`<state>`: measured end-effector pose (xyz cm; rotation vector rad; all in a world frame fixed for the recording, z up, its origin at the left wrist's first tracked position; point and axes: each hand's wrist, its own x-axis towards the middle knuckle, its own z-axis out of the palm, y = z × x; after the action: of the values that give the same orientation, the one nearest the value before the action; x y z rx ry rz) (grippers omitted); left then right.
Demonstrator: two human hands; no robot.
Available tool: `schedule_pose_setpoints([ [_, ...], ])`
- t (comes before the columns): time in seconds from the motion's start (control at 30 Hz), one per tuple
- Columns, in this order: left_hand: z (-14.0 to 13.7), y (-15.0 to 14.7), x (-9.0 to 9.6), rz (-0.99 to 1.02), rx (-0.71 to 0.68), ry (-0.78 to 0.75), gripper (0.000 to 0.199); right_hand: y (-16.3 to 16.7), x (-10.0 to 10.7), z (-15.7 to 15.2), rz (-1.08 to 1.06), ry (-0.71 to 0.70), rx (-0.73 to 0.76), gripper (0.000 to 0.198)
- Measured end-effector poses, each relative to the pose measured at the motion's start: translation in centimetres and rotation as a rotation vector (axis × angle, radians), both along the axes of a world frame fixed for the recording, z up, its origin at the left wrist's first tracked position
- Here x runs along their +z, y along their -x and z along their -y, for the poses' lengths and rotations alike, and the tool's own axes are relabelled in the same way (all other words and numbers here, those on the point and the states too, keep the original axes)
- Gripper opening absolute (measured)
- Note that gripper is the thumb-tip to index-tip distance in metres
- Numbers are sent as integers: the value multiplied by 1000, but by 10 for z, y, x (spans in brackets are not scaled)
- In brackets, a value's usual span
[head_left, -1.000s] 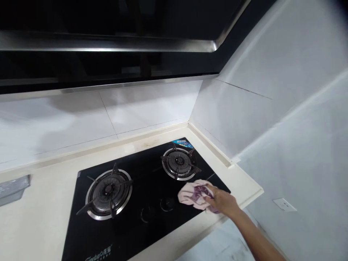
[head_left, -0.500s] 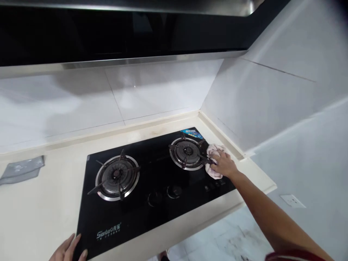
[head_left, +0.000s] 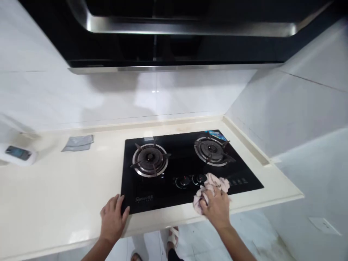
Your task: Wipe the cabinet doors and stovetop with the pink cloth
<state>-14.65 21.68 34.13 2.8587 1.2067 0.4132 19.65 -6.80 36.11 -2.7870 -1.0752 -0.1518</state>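
The cloth (head_left: 216, 181) lies bunched over the front edge of the cooktop (head_left: 181, 152), right of its knobs (head_left: 185, 181), grasped in the right hand's (head_left: 217, 209) fingers. The left hand's (head_left: 112, 219) fingers, released, rest at the cooktop's front-left corner.

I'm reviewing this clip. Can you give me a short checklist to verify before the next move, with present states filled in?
1. Right hand on the crumpled pale pink fabric cloth: ok, fingers spread over it.
2. Left hand away from the round metal-rimmed burners: ok, it is at the front left corner of the black glass hob.
3. Cloth well clear of the round black control knobs: not ok, it is right beside the right-hand one.
4. Knobs turned off: cannot tell; no flame shows, but markings are unreadable.
5. Flat grey plastic packet apart from the hob: ok, it lies to the left on the cream countertop.
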Motion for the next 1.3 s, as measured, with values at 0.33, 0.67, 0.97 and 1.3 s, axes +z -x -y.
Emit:
schedule_pose_setpoints([
  [0.33,1,7,-4,391,-6,242,43,178,6,-126,-266,-280,460,40],
  [0.67,-19,90,-2,776,7,340,36,302,9,-217,-875,-616,695,15],
  [0.97,-82,200,2,399,180,79,35,215,49,-196,-926,-722,298,45],
  [1.3,-95,198,4,159,251,-29,28,244,-20,-215,-273,-324,-11,81],
])
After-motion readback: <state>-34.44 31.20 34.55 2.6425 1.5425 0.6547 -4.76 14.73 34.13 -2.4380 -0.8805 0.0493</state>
